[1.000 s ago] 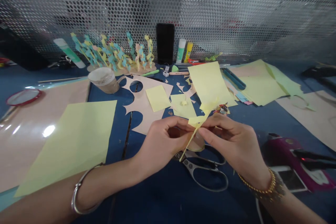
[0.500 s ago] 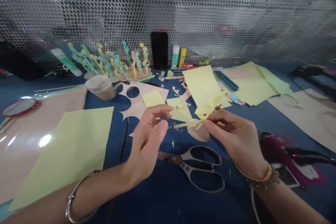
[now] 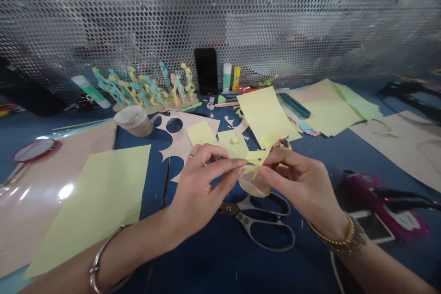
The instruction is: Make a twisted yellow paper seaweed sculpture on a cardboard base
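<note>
Left hand (image 3: 203, 183) and right hand (image 3: 296, 183) close together above the table, both narrowly pinched, thumbs and fingertips holding a narrow pale-yellow paper strip (image 3: 257, 156) between them. Strip just above a round translucent tan disc (image 3: 250, 186); part of it hidden by the fingers. Whether joined to the large pale-yellow paper sheet (image 3: 263, 117) just above: cannot tell. Strip probably very light, soft and quick to crease or tear; safest grip likely a light pinch close to its ends, with no hard pull across the narrow part.

Thin silver bangle (image 3: 103, 257) on the left wrist, beaded gold bracelet (image 3: 336, 234) on the right. Directly below the hands, steel scissors with black loop handles (image 3: 262, 229), lying shut on the dark blue tabletop (image 3: 193, 262).

Left of the hands, a pink-beige card offcut with curved cut-outs (image 3: 182, 147), a small yellow paper square (image 3: 201, 133) on top. Beyond it, a tan paper cup (image 3: 132, 120) on its side. Further left, a wide pale-green paper sheet (image 3: 93, 206).

Along the back, a row of blue-and-yellow twisted paper spirals on a card base (image 3: 144, 87), a black smartphone (image 3: 206, 71) standing upright, and a white glue stick (image 3: 227, 77). Behind everything, a perforated metal screen (image 3: 220, 9). Far right, a magenta device (image 3: 379, 206).
</note>
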A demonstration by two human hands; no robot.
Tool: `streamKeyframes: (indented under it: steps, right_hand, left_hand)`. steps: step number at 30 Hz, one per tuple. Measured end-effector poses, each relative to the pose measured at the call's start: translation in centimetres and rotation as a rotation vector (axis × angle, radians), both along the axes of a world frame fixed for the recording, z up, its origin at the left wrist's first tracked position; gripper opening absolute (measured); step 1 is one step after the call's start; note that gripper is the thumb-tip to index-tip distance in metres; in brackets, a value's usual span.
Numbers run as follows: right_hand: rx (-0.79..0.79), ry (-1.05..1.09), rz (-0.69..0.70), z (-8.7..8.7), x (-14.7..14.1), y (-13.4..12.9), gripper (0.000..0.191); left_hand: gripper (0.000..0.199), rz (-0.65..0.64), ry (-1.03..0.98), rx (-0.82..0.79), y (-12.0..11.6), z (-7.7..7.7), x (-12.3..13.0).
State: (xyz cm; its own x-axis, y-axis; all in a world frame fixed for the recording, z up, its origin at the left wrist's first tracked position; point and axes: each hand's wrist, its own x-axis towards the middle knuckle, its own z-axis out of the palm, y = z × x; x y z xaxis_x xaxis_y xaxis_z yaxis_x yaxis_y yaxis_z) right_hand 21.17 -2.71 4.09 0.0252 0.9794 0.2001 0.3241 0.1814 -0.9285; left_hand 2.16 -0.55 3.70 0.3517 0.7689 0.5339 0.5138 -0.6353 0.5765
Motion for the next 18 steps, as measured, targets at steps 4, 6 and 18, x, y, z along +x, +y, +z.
streamKeyframes:
  steps: [4,6,18]
  right_hand:
    - [-0.028,0.034,0.003,-0.15,-0.04,0.03,0.004]
    - [-0.03,0.041,0.014,-0.24,-0.06,0.02,0.003]
    - [-0.016,-0.015,0.04,-0.14,-0.18,-0.11,0.002]
  left_hand:
    - [0.014,0.022,-0.068,-0.206,0.05,0.18,0.01]
    - [0.009,0.048,-0.09,-0.217,0.2,0.14,0.09]
    - [0.011,-0.014,-0.141,-0.45,-0.43,0.48,0.68]
